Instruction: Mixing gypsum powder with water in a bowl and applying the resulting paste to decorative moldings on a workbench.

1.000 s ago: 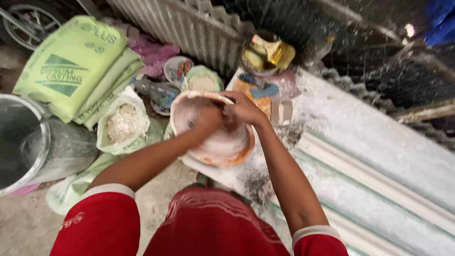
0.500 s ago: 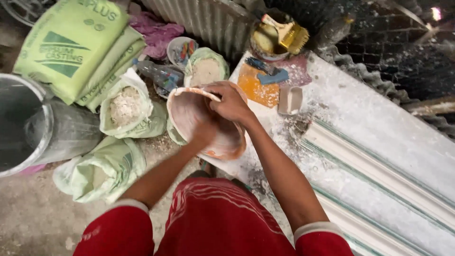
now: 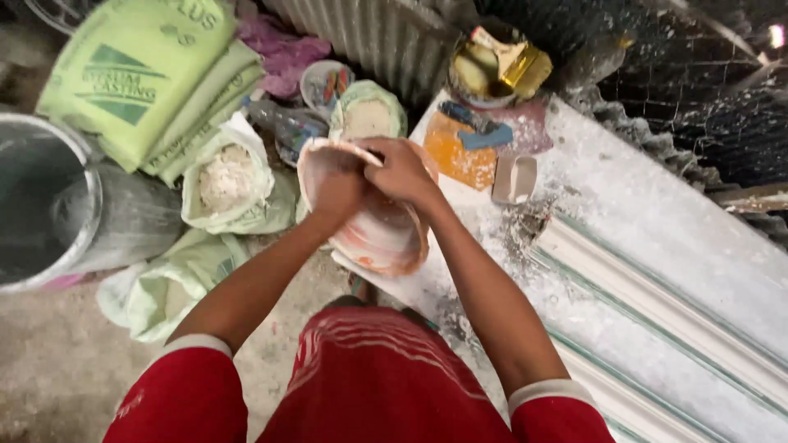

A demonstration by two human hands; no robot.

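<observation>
Red short-sleeved shirt, white bands at the sleeve cuffs, red shorts with thin white stripes, bare forearms

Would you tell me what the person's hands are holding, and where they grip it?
Both hands, left hand and right hand, grip the pinkish bowl at its far rim; the exact finger placement cannot be told.

Both hands are sitting closer together in the plaster-smeared bowl (image 3: 369,221) than a second ago — the right hand (image 3: 402,171) is now pressing against the left hand (image 3: 335,184) near the far rim, where before they were working lower, over the middle. The bowl is tilting more towards the open bag of white powder (image 3: 230,182) — its inside is showing less.
</observation>
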